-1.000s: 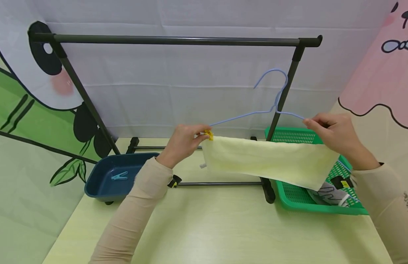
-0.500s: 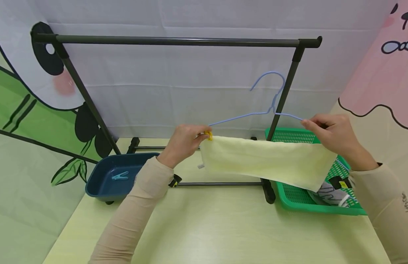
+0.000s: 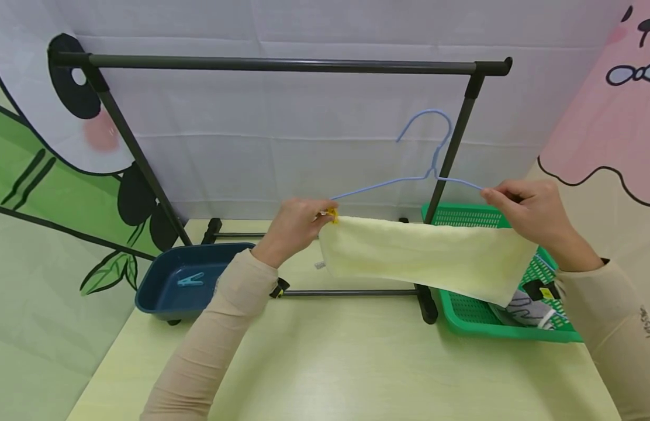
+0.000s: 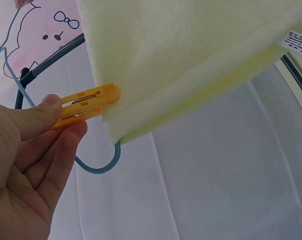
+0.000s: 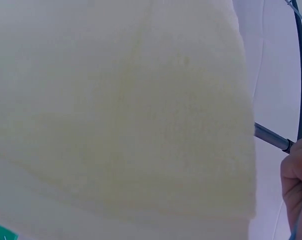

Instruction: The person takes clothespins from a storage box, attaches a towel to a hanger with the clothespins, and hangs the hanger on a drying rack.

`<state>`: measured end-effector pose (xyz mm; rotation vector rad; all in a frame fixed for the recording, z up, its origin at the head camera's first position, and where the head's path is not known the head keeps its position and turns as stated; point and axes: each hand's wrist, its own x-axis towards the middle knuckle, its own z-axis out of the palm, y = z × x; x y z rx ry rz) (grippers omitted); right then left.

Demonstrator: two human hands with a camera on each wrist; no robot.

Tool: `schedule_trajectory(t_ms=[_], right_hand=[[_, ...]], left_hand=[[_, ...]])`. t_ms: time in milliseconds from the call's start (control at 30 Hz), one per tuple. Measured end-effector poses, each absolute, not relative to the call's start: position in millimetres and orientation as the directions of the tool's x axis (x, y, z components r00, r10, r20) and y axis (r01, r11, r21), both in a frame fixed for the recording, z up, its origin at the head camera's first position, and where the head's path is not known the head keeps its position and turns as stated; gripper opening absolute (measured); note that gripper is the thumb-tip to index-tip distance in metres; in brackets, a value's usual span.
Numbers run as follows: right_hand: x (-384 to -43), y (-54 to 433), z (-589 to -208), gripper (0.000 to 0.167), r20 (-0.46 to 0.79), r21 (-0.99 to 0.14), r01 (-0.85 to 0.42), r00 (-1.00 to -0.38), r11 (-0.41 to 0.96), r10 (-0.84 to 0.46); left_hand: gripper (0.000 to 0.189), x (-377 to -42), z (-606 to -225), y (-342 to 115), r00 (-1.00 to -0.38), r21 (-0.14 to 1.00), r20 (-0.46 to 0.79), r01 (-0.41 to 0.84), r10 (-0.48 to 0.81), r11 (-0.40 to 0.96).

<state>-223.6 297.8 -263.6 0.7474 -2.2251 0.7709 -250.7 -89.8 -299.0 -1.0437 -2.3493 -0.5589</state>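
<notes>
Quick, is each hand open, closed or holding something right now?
Left hand: closed, pinching the yellow clothespin on the pale yellow cloth.
Right hand: closed, holding the blue hanger.

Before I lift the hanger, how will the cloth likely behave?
Probably floppy: the cloth hangs from the hanger in loose layers. Likely not slippery, given its fuzzy surface. The yellow clip should hold its left end, but the right end may slide, since no clip shows there.

Pale table beneath rack, blue basin, green basket
</notes>
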Motion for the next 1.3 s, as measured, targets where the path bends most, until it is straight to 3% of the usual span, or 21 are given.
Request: schedule_trajectory(t_ms=[167,433,867,1133,1300], right_hand=[[-223,297,-262,0.018,0.714,-0.31,-0.653,-0.64,0.691,-0.285],[-224,295,-262,0.017,0.717,-0.298,-0.677,-0.624,0.673,-0.311],[-227,294,-265,0.017,0.708,-0.305,-0.655,-0.642,0.692,-0.296],[-231,296,-269,0.017,0.671,-0.353,-0.598,-0.698,0.72,-0.25],[-231,297,-269,0.018,0.669,-0.344,-0.589,-0.7,0.731,-0.249]], left_hand=[[0.017,-252,-300,-89,-0.565,0.126,0.574,0.776,0.592,0.618],[0.008,-251,-300,-89,-0.547,0.095,0.588,0.778,0.596,0.621],[0.022,-252,-300,-91,-0.582,0.125,0.574,0.757,0.576,0.641],[0.038,-256,-304,-97,-0.682,0.247,0.51,0.7,0.525,0.67],[0.03,-256,-303,-111,-0.726,0.292,0.466,0.666,0.506,0.686]])
